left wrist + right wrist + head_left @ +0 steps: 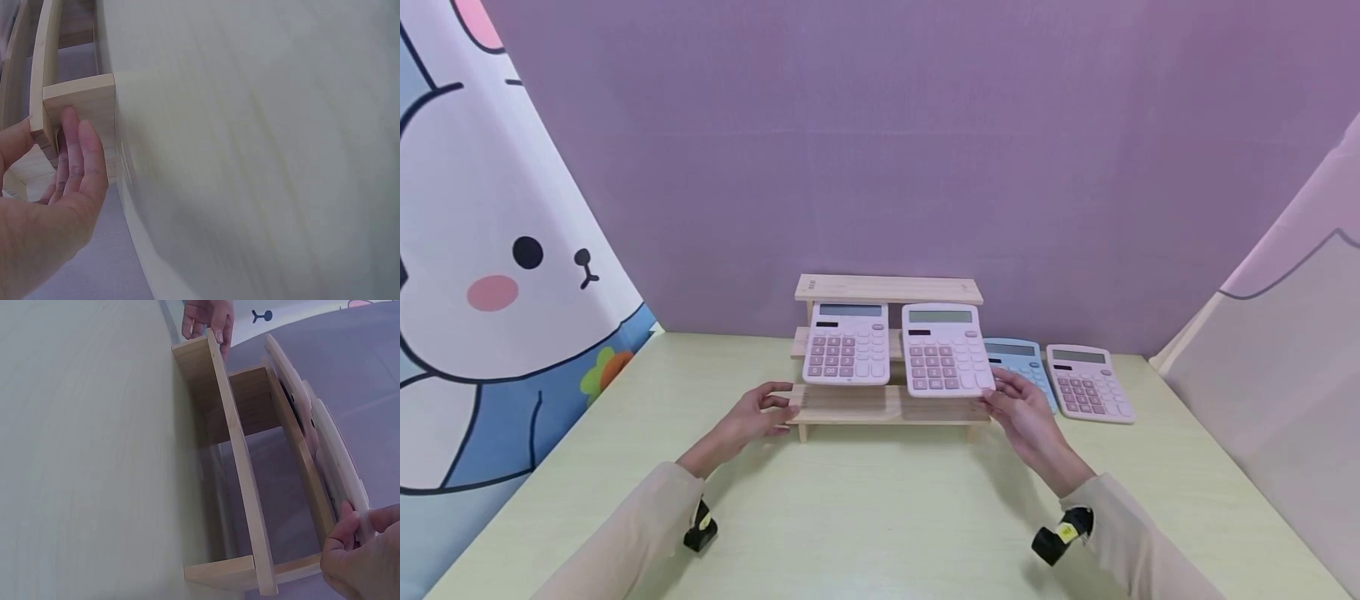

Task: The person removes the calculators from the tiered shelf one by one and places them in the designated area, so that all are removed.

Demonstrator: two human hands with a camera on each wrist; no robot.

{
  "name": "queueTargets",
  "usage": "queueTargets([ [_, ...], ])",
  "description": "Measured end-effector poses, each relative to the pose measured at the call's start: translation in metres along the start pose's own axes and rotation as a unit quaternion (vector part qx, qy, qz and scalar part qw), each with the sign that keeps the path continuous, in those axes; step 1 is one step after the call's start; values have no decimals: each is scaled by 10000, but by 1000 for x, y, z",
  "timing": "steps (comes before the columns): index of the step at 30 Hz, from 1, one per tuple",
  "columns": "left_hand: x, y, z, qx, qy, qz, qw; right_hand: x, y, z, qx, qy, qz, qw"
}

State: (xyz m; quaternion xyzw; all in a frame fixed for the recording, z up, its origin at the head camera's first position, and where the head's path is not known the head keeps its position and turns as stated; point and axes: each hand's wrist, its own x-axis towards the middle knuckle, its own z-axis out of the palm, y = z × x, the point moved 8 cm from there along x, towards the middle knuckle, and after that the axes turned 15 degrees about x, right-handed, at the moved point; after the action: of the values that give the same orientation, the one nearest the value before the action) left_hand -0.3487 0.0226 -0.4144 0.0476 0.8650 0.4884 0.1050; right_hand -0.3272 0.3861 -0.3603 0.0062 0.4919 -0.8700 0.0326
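A tiered wooden shelf (887, 406) stands on the table. Its lowest board's left end is between the thumb and fingers of my left hand (760, 412); in the left wrist view the fingers (92, 156) reach beneath the board. My right hand (1026, 417) pinches the lower right corner of a pale pink calculator (946, 354), which leans back over the middle tier. Another pale pink calculator (847, 346) leans on the shelf to its left. Seen edge-on in the right wrist view, the held calculator (337, 453) has my thumb and fingers at its near corner.
Right of the shelf, a blue calculator (1015, 354) lies partly hidden behind my right hand, with a pink calculator (1088, 383) beside it. A purple backdrop (887, 150) rises behind the pale table (880, 517). A cartoon-printed cloth (497, 350) hangs at the left.
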Motion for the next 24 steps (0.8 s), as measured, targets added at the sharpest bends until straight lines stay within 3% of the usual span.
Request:
queueTargets([
  [24, -4, 3, 0, 29, 28, 31, 10000, -11, -11, -18, 1, 70, 30, 10000],
])
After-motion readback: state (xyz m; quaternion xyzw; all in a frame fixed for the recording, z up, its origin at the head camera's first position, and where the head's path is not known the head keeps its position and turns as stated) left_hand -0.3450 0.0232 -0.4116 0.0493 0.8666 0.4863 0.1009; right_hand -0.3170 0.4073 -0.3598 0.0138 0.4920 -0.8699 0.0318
